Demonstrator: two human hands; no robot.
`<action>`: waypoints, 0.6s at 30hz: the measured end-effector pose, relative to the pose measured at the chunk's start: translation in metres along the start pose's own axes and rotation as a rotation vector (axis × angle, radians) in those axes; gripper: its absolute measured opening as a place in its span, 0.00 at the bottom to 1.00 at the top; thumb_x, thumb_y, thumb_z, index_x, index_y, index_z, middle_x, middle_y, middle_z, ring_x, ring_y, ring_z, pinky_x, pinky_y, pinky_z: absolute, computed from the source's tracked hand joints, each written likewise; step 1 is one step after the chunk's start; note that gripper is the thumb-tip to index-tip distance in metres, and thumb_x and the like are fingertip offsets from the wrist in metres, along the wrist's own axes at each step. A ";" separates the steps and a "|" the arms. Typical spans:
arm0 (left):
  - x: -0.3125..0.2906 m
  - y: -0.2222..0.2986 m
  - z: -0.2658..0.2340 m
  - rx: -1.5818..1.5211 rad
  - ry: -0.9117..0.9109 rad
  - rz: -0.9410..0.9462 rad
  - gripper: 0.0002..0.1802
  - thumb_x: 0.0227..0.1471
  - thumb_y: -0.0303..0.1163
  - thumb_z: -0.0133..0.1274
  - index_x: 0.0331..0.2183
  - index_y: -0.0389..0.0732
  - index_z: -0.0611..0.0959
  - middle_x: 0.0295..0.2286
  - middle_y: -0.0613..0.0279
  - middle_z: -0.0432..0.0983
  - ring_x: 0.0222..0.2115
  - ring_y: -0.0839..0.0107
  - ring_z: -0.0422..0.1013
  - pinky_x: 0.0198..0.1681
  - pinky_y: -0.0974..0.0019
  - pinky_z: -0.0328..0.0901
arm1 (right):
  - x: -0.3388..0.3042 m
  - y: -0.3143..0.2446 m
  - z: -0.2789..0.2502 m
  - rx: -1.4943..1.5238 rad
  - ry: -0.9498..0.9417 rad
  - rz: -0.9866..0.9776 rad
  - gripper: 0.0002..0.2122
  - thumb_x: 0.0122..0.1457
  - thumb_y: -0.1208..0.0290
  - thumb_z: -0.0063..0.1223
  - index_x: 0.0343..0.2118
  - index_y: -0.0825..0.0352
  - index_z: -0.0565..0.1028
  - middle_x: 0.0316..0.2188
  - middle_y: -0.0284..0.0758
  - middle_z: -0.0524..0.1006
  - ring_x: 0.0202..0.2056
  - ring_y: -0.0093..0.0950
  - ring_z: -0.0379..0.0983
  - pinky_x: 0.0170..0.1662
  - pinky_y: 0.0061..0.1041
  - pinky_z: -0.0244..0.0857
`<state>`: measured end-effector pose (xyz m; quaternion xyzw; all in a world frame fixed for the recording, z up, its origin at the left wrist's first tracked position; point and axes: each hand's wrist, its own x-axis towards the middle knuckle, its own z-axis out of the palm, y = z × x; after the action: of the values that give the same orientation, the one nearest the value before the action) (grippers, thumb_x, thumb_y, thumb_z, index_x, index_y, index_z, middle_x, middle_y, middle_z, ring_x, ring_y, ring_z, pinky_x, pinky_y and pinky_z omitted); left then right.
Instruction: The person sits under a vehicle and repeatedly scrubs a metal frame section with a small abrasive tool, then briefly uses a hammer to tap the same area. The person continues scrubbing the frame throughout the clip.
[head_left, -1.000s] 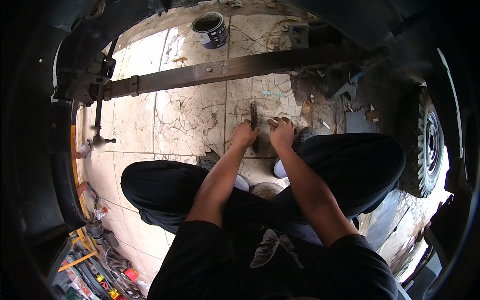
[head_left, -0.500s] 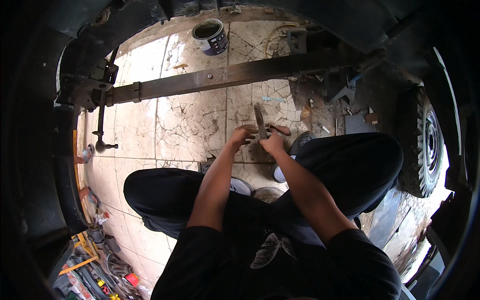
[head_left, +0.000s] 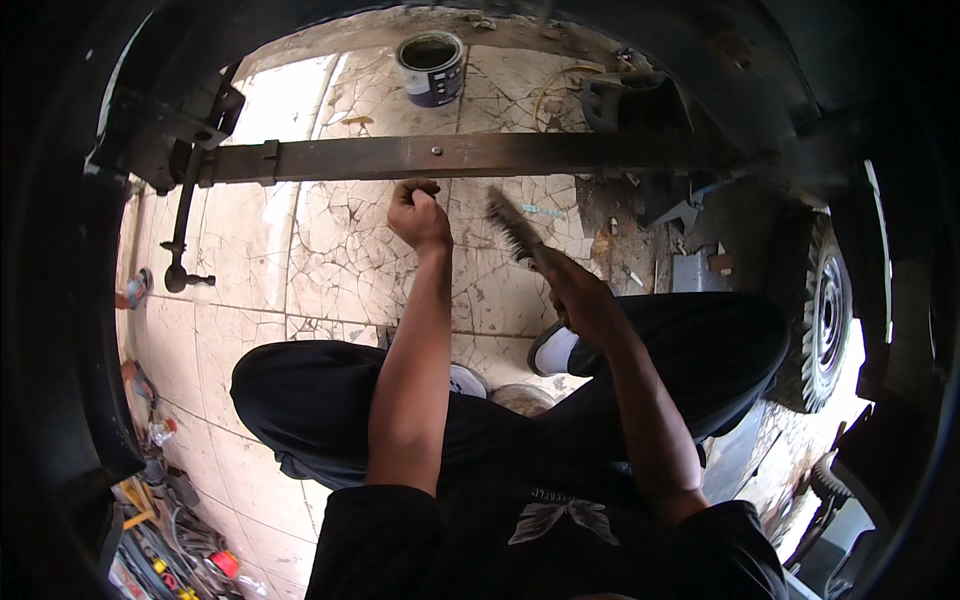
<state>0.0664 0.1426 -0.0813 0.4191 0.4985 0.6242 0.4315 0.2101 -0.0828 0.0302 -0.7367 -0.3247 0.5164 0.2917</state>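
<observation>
Wire brush (head_left: 515,228) now up at the leaf spring (head_left: 450,157), bristle head just under the long rusty bar, right of its centre bolt. Half a second back both hands were low by the knees with the brush between them; since then both have lifted toward the spring. Right hand (head_left: 580,295) closed round the brush handle. Left hand (head_left: 420,215) curled shut just below the bar, fingers seem to pinch something small, can't tell what. Judging from that, handling is over and scrubbing the bar comes next. Person sits cross-legged on the cracked tile floor (head_left: 330,250). Open paint tin (head_left: 431,68) beyond the spring, wheel (head_left: 825,320) off to the right, well apart
</observation>
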 end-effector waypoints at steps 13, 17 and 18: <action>0.177 0.070 -0.040 1.225 -0.284 0.601 0.14 0.60 0.39 0.52 0.38 0.47 0.90 0.40 0.57 0.85 0.47 0.57 0.78 0.59 0.53 0.65 | 0.062 -0.074 0.089 -0.645 0.512 -0.394 0.29 0.70 0.67 0.53 0.73 0.57 0.62 0.34 0.54 0.79 0.34 0.55 0.82 0.39 0.50 0.78; 0.180 0.065 -0.059 1.389 -0.404 0.704 0.21 0.66 0.45 0.46 0.37 0.45 0.91 0.39 0.58 0.87 0.47 0.59 0.79 0.60 0.54 0.64 | 0.118 -0.099 0.082 -0.659 0.532 -0.348 0.27 0.71 0.67 0.52 0.72 0.57 0.63 0.35 0.55 0.81 0.37 0.55 0.82 0.43 0.49 0.77; 0.177 0.068 -0.055 1.357 -0.398 0.732 0.22 0.66 0.45 0.46 0.36 0.44 0.91 0.39 0.58 0.87 0.47 0.59 0.79 0.59 0.54 0.64 | 0.140 -0.113 0.074 -0.649 0.542 -0.358 0.27 0.71 0.68 0.52 0.72 0.55 0.63 0.37 0.55 0.82 0.39 0.54 0.82 0.46 0.49 0.76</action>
<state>-0.0432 0.2890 -0.0060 0.8311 0.5142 0.2001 -0.0694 0.1558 0.1030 0.0147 -0.8309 -0.5036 0.1181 0.2049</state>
